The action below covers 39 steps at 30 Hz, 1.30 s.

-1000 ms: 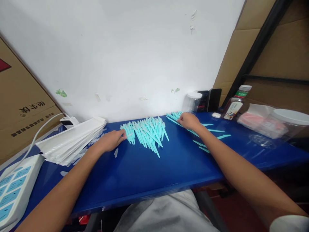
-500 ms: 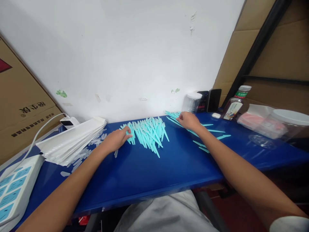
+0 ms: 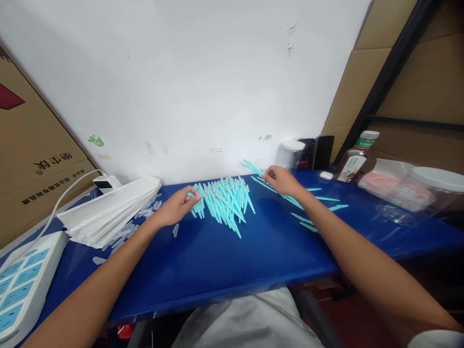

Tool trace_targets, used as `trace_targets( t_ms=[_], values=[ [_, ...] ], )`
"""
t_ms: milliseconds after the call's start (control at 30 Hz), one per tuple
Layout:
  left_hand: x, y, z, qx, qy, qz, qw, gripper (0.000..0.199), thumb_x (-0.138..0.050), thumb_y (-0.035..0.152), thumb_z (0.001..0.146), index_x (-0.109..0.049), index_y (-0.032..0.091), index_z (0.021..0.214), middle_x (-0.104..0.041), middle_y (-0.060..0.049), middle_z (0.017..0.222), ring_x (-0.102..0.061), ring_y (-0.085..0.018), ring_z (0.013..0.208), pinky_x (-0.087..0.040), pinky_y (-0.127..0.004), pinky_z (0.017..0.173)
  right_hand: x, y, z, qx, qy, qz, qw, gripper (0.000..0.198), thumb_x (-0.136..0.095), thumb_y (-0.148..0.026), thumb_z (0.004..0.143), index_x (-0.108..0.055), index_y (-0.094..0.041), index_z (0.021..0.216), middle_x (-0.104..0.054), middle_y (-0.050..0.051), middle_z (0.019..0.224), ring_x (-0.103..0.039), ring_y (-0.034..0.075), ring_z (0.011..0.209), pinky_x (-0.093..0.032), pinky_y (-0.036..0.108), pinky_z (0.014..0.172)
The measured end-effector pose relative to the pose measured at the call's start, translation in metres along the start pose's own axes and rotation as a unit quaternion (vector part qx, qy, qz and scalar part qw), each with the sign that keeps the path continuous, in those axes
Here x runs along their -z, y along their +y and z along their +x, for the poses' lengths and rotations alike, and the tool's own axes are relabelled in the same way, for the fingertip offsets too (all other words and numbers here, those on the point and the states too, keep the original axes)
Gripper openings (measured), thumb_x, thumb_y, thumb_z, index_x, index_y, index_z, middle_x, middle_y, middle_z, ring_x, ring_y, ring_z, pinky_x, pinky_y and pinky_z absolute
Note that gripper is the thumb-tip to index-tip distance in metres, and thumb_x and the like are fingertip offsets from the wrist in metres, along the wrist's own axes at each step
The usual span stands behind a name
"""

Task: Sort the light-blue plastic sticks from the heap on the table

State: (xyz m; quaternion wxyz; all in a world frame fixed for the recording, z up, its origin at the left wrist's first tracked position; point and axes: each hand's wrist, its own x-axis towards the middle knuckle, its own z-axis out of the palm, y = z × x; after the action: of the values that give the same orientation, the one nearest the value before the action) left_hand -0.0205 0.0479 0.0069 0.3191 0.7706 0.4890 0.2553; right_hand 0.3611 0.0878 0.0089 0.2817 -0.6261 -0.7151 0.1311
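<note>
A heap of slim turquoise sticks with pale translucent ends, which look like eyebrow razors (image 3: 226, 205), lies in the middle of the blue table. At its left end is my left hand (image 3: 179, 205), thumb and fingers pinched together; what they hold, if anything, is hidden. My right hand (image 3: 281, 181) grips a few turquoise razors (image 3: 252, 166), their far ends lifted off the table near the wall. Below and beside that hand, more loose razors (image 3: 326, 198) are spread. One small translucent piece, like a blade cap (image 3: 176, 230), lies just below my left hand.
Many translucent caps (image 3: 121, 237) lie beside a stack of white sleeves (image 3: 108, 212) on the left. A white power strip (image 3: 32, 275) is at the left edge. Along the right stand a lidded clear jar (image 3: 290, 154), phones (image 3: 322, 152), a bottle (image 3: 353, 159) and a larger tub (image 3: 440, 181).
My right hand has raised the far ends of a few razors off the table, tilting them up toward the left. My left hand has shifted slightly right, fingers more closed.
</note>
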Motion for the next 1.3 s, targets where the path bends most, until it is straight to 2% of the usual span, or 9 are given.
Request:
trace_targets(
  t_ms=[33, 133, 200, 300, 533, 700, 1133, 1300],
  values=[
    [-0.002, 0.002, 0.001, 0.006, 0.012, -0.064, 0.998, 0.036, -0.056, 0.059, 0.097, -0.051, 0.024, 0.097, -0.036, 0.009, 0.055, -0.032, -0.01, 0.045, -0.023, -0.022, 0.046, 0.0, -0.003, -0.002, 0.017, -0.019, 0.077, 0.997, 0.018, -0.057, -0.032, 0.102, -0.064, -0.016, 0.096, -0.077, 0.011, 0.093, -0.069, 0.017, 0.076, -0.05, 0.027, 0.067],
    [-0.007, 0.009, 0.003, 0.027, 0.047, -0.233, 0.971, 0.038, -0.066, 0.058, 0.093, -0.05, 0.023, 0.092, -0.035, 0.011, 0.052, -0.024, -0.007, 0.04, -0.017, -0.02, 0.041, 0.002, -0.012, -0.007, 0.067, -0.093, 0.256, 0.96, 0.025, -0.062, -0.041, 0.1, -0.063, -0.017, 0.095, -0.074, 0.009, 0.087, -0.065, 0.015, 0.067, -0.054, 0.026, 0.061],
    [-0.01, 0.013, 0.003, 0.034, 0.064, -0.309, 0.948, 0.037, -0.07, 0.055, 0.091, -0.052, 0.023, 0.091, -0.036, 0.012, 0.05, -0.021, -0.005, 0.038, -0.016, -0.019, 0.038, 0.002, -0.018, -0.012, 0.096, -0.128, 0.293, 0.942, 0.033, -0.066, -0.05, 0.096, -0.065, -0.017, 0.093, -0.073, 0.008, 0.086, -0.062, 0.013, 0.064, -0.054, 0.026, 0.058],
    [-0.014, 0.02, 0.002, 0.045, 0.083, -0.363, 0.927, 0.037, -0.074, 0.053, 0.088, -0.057, 0.021, 0.093, -0.035, 0.012, 0.049, -0.022, -0.004, 0.035, -0.017, -0.018, 0.036, 0.002, -0.027, -0.018, 0.117, -0.162, 0.315, 0.928, 0.04, -0.068, -0.056, 0.093, -0.067, -0.016, 0.092, -0.071, 0.006, 0.084, -0.06, 0.011, 0.063, -0.052, 0.025, 0.056],
    [-0.023, 0.03, 0.0, 0.048, 0.119, -0.385, 0.914, 0.038, -0.078, 0.052, 0.084, -0.065, 0.018, 0.096, -0.036, 0.012, 0.049, -0.025, -0.003, 0.034, -0.02, -0.015, 0.035, -0.006, -0.049, -0.032, 0.115, -0.184, 0.344, 0.914, 0.039, -0.07, -0.054, 0.091, -0.067, -0.016, 0.09, -0.071, 0.004, 0.078, -0.057, 0.01, 0.058, -0.049, 0.023, 0.05],
    [-0.027, 0.032, -0.001, 0.04, 0.133, -0.386, 0.912, 0.034, -0.077, 0.048, 0.087, -0.065, 0.018, 0.096, -0.037, 0.011, 0.05, -0.026, -0.003, 0.035, -0.02, -0.016, 0.035, -0.015, -0.052, -0.035, 0.126, -0.203, 0.343, 0.908, 0.035, -0.073, -0.052, 0.088, -0.066, -0.017, 0.09, -0.074, 0.004, 0.079, -0.057, 0.01, 0.057, -0.048, 0.022, 0.048],
    [-0.034, 0.038, -0.003, 0.039, 0.121, -0.395, 0.91, 0.035, -0.074, 0.051, 0.089, -0.063, 0.017, 0.095, -0.038, 0.011, 0.051, -0.025, -0.003, 0.034, -0.019, -0.016, 0.034, -0.015, -0.058, -0.041, 0.129, -0.193, 0.322, 0.918, 0.04, -0.071, -0.056, 0.086, -0.067, -0.016, 0.088, -0.077, 0.007, 0.082, -0.057, 0.01, 0.053, -0.044, 0.023, 0.045],
    [-0.036, 0.039, -0.003, 0.041, 0.13, -0.382, 0.914, 0.037, -0.075, 0.052, 0.088, -0.06, 0.019, 0.093, -0.04, 0.011, 0.05, -0.026, -0.004, 0.035, -0.02, -0.016, 0.035, -0.017, -0.06, -0.043, 0.135, -0.171, 0.333, 0.918, 0.041, -0.071, -0.057, 0.086, -0.067, -0.016, 0.087, -0.077, 0.007, 0.08, -0.055, 0.009, 0.051, -0.047, 0.024, 0.051]
  ],
)
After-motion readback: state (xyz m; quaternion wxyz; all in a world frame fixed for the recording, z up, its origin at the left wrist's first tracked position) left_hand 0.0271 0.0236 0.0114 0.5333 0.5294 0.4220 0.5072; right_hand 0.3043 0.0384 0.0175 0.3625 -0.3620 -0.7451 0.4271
